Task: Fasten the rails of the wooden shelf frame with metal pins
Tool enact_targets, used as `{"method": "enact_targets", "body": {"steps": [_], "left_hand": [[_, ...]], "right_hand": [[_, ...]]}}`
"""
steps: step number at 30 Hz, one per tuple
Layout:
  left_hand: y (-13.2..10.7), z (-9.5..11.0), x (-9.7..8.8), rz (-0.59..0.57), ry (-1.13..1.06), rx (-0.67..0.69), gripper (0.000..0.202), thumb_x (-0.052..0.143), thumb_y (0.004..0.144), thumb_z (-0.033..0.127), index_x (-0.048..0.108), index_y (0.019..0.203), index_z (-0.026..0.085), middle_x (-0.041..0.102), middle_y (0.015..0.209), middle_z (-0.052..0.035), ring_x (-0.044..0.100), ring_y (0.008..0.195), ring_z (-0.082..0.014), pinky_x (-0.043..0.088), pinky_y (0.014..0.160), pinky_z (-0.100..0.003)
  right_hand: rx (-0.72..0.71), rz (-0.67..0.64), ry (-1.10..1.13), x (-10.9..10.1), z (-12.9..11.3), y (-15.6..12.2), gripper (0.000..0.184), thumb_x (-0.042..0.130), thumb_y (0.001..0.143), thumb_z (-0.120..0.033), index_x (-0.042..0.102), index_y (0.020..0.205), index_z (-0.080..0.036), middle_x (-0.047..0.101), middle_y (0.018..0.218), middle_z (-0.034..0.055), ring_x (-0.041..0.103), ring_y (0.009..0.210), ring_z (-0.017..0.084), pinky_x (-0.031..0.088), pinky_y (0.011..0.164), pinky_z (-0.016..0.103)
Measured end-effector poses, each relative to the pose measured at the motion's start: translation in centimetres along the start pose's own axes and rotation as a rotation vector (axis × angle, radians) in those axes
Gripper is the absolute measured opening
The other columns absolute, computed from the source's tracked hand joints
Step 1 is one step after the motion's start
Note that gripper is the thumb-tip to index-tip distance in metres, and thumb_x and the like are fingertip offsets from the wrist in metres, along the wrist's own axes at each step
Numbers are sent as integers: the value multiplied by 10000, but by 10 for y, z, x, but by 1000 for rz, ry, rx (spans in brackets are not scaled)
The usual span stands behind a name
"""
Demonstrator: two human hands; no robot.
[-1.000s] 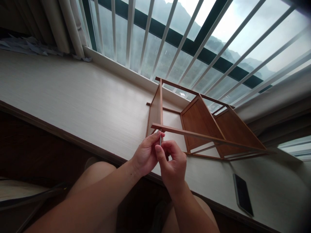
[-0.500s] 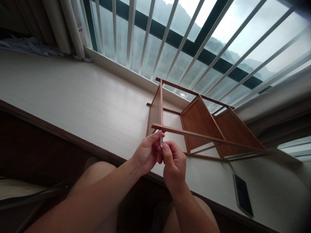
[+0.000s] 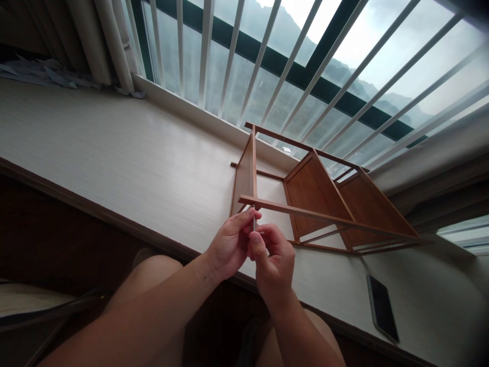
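Note:
A slim metal hex key (image 3: pixel 254 222) stands nearly upright between my hands, its upper end at the underside of a brown wooden shelf frame (image 3: pixel 290 208), near that rail's left end. My left hand (image 3: pixel 232 245) is closed, thumb and fingers pinching the key's upper part. Lower down, my right hand (image 3: pixel 274 260) is closed around its bottom end, thumb on top. Whatever the tip fits into is hidden by fingers and wood. The frame lies on its side with several brown panels (image 3: pixel 315 186) between its rails.
The frame rests on a pale window ledge (image 3: pixel 126 153) with a dark front edge. A black phone (image 3: pixel 382 307) lies at the right. White bars (image 3: pixel 263 56) cross the window behind, and a curtain (image 3: pixel 99 41) hangs at the left. My knees are below the ledge.
My right hand has shifted slightly down, and the hex key has turned, so its bent end now points another way. My left hand stays nearly in place. The shelf frame has not moved.

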State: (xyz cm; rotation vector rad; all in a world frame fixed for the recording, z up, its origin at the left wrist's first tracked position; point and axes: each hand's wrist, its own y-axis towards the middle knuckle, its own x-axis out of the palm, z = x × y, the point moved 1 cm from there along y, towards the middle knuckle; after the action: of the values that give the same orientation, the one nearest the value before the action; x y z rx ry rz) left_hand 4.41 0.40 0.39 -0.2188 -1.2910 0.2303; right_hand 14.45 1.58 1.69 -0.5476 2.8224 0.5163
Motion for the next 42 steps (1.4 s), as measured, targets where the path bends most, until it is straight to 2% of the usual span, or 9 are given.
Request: {"method": "enact_targets", "body": {"steps": [6,13,17,20,23,32,42], "left_hand": [[1,0,0,16,-18,7,160,738,775,287,700,786,132,535,605,34,531,539,-63,504,581,-204],[3,-1,-1,-18,-61,13,140,725,793,261,690,795,125,544,601,37,538,553,-53,490,606,-186],[3,-1,-1,-51,-8,36,170,717,800,299,685,788,132,502,545,50,486,456,-42,437,477,-168],[3,0,-1,-53,57,-12,234,712,793,376,670,770,146,451,481,62,453,379,-63,360,355,-181],[4,1,-1,-36,98,-47,273,725,768,419,658,756,154,429,450,69,437,338,-84,322,296,-199],[3,0,-3,-13,64,19,214,741,768,346,683,773,141,540,543,35,524,420,-63,394,372,-164],[0,1,0,6,37,33,171,745,769,303,690,760,141,538,539,37,545,457,-67,445,440,-171]], "right_hand": [[-19,1,-34,0,-2,2,187,597,894,-366,607,841,-187,524,612,-36,466,546,108,376,531,241],[-112,34,-150,-1,-9,4,135,616,881,-295,615,810,-181,586,664,-21,494,580,104,397,571,236],[-64,36,-102,1,-9,4,218,533,926,-322,619,786,-178,569,631,-19,501,564,110,396,563,245],[31,-7,21,3,-7,3,293,457,961,-356,597,774,-179,515,584,-28,471,528,111,377,526,247],[81,-55,115,4,-6,3,296,447,966,-368,581,781,-180,485,566,-35,447,521,110,362,510,246],[63,-39,65,0,-3,1,276,496,947,-403,590,811,-182,510,622,-28,457,575,112,365,551,249],[57,-21,26,1,-1,1,261,526,930,-410,596,832,-178,495,605,-38,451,542,102,359,524,238]]}}
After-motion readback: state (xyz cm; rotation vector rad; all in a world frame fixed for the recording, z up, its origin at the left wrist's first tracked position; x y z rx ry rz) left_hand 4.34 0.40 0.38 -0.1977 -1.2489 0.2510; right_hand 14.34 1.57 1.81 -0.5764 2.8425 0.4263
